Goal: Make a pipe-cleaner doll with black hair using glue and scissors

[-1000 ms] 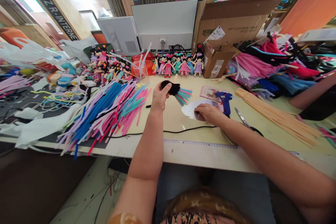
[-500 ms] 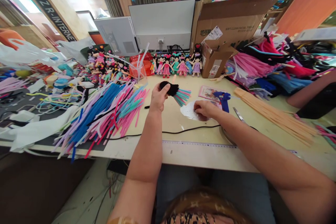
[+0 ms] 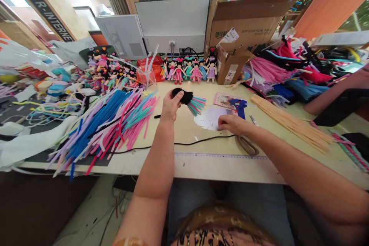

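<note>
My left hand (image 3: 170,107) holds up a small doll piece (image 3: 188,100) with a black fuzzy head and a skirt of pink and teal strands, above the middle of the table. My right hand (image 3: 232,123) rests fingers-down on the table at the edge of a white paper sheet (image 3: 208,119), its fingertips pinched together; whether it holds anything is hidden. A blue glue gun (image 3: 239,106) stands just behind that hand, and scissors (image 3: 247,144) lie under my right forearm.
A heap of blue, pink and purple pipe cleaners (image 3: 106,123) covers the left. Finished dolls (image 3: 187,71) line the back before a monitor (image 3: 173,25). A cardboard box (image 3: 245,23), tan sticks (image 3: 291,123) and another person's arm (image 3: 334,94) are at right. A black cord (image 3: 184,144) crosses the front.
My right hand has slid slightly right along the paper's edge. The view has shifted, showing more of the scissors. My left hand still holds the doll piece in the same place.
</note>
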The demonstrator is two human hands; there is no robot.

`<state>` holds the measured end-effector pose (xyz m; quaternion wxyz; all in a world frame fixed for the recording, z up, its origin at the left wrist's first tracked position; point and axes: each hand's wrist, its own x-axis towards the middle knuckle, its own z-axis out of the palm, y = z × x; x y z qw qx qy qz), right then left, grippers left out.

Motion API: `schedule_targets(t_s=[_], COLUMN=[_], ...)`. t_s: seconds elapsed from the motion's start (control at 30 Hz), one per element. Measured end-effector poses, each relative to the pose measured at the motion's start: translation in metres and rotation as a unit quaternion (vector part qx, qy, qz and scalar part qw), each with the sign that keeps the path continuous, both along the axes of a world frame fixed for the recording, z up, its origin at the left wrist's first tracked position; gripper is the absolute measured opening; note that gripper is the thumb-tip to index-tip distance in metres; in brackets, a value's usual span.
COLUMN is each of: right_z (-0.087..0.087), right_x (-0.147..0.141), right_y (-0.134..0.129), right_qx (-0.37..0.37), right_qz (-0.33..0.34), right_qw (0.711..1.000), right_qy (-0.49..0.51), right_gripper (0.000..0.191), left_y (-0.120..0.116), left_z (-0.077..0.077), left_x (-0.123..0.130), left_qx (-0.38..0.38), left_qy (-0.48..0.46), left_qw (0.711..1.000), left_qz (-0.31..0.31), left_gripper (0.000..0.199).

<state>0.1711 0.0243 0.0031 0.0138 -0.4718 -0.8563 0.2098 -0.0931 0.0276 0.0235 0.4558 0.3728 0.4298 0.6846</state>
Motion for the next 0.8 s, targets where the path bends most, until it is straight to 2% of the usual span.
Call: schedule_targets(t_s=[0.23, 0.47, 0.6, 0.8], right_z=[-0.008, -0.026, -0.022, -0.012], right_x=[-0.001, 0.001, -0.006, -0.033], right_y=[-0.011, -0.012, -0.006, 0.015], right_qx=[0.002, 0.039, 0.047, 0.057], right_qz=[0.032, 0.029, -0.004, -0.043], right_qw=[0.999, 0.998, 0.999, 0.997], right_qy=[-0.027, -0.031, -0.016, -0.016], right_gripper=[0.01, 0.01, 0.012, 0.013], left_y=[-0.001, 0.0, 0.0, -0.001], left_z=[0.001, 0.0, 0.0, 0.001], left_x=[0.001, 0.001, 0.002, 0.0], left_qx=[-0.001, 0.0, -0.001, 0.003], left_qy=[0.004, 0.006, 0.006, 0.006], left_qw=[1.0, 1.0, 1.0, 1.0], left_qz=[-0.007, -0.007, -0.003, 0.0], left_gripper=[0.05, 0.05, 0.05, 0.05])
